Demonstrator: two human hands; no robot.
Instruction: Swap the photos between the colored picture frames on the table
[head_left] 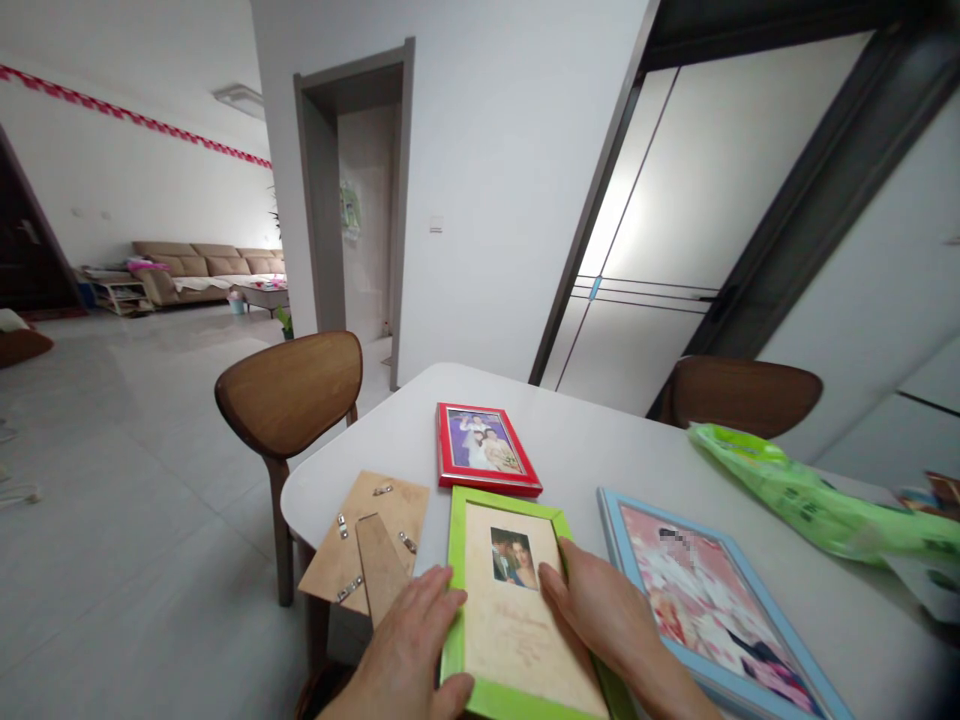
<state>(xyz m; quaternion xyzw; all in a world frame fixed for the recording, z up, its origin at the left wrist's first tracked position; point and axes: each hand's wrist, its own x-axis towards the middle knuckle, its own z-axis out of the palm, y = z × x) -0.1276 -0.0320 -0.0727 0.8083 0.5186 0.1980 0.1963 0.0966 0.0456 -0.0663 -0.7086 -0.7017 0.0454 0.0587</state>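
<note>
A green picture frame [514, 690] lies near the table's front edge, with a cream sheet and a small photo [514, 558] inside it. My left hand [409, 640] grips the frame's left side, thumb over the lower rim. On the opposite side, my right hand [600, 605] holds the right rim, its thumb resting on the sheet beside the photo. Left of the frame is a wooden backing board [337, 560] with metal clips and a stand leg [381, 565], partly behind my left hand. A red picture frame [487, 485] with a photo lies just beyond the green one.
To the right lies a blue picture frame [615, 530] with a large photo. A green plastic bag [817, 505] rests farther right on the white table [570, 415]. Wooden chairs stand at the left [292, 395] and far right [742, 395]. Behind are a wall and a sliding door [705, 190].
</note>
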